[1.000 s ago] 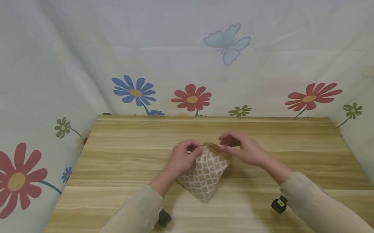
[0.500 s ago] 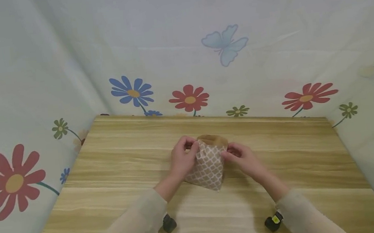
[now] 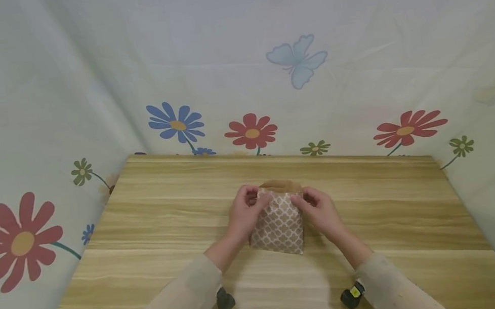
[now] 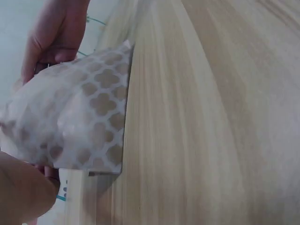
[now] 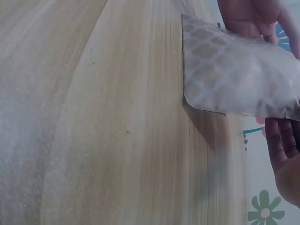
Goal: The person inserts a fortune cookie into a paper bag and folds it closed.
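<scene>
A small brown paper bag (image 3: 279, 228) with a white lattice print is held upright between both hands, its bottom edge toward me. Its top gapes a little, and the plain brown inside (image 3: 280, 186) shows. My left hand (image 3: 244, 215) pinches the top left corner, thumb on the printed front. At the top right corner, my right hand (image 3: 324, 211) pinches the bag the same way. In the left wrist view the bag (image 4: 101, 110) bulges, with my right hand (image 4: 58, 35) beyond it. What the bag contains, if anything, is hidden.
A wood-grain table (image 3: 179, 203) lies under the hands. Behind it hangs a pale cloth (image 3: 197, 38) printed with flowers and a butterfly. Black wrist cameras, left (image 3: 225, 301) and right (image 3: 352, 295), hang below the cuffs.
The bag has turned from a slanted diamond to nearly upright, and its mouth faces away from me. My right hand has moved from the bag's brown rim to pinch its right corner.
</scene>
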`<state>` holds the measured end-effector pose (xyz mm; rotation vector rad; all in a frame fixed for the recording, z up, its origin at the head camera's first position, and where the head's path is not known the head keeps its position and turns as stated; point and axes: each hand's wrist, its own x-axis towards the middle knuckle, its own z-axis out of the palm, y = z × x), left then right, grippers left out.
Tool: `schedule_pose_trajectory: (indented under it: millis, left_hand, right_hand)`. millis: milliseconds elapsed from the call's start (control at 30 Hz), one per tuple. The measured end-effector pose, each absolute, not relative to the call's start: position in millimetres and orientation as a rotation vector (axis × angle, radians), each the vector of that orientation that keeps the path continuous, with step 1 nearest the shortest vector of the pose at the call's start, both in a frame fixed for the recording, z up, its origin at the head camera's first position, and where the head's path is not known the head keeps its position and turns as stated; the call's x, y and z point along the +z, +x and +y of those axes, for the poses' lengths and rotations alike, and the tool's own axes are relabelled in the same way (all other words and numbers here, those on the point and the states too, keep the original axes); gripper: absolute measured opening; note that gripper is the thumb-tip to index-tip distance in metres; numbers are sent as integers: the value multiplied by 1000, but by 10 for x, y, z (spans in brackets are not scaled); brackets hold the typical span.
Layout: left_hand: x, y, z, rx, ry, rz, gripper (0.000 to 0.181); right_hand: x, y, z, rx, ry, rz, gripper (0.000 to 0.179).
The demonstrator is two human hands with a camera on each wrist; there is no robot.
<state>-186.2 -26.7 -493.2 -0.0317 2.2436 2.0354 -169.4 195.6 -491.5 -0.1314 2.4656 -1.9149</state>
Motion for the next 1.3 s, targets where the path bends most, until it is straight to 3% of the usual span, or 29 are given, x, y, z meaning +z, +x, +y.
schedule_pose_trajectory:
  millis: [133, 400, 767, 967, 1300]
  left_hand:
    - [-4962, -1889, -292, 1894, -11, 2184, 57]
    - [-4937, -1867, -288, 1837, 106, 2230, 30]
    - [-4933, -1875, -265, 1775, 93, 2362, 41]
    - [-4906, -1870, -255, 1791, 51, 2338, 17]
    - [-4906, -1867, -250, 1756, 61, 2410, 37]
  right_hand:
    - [-4909, -1690, 1954, -1911, -127, 2467, 27]
    - [-4904, -1679, 1959, -1915, -106, 2443, 27]
    - [-4916, -1695, 1955, -1917, -90, 2448, 23]
    - [-4935, -1691, 1964, -1903, -40, 2429, 18]
    - [-4920, -1662, 1970, -1870, -33, 2379, 28]
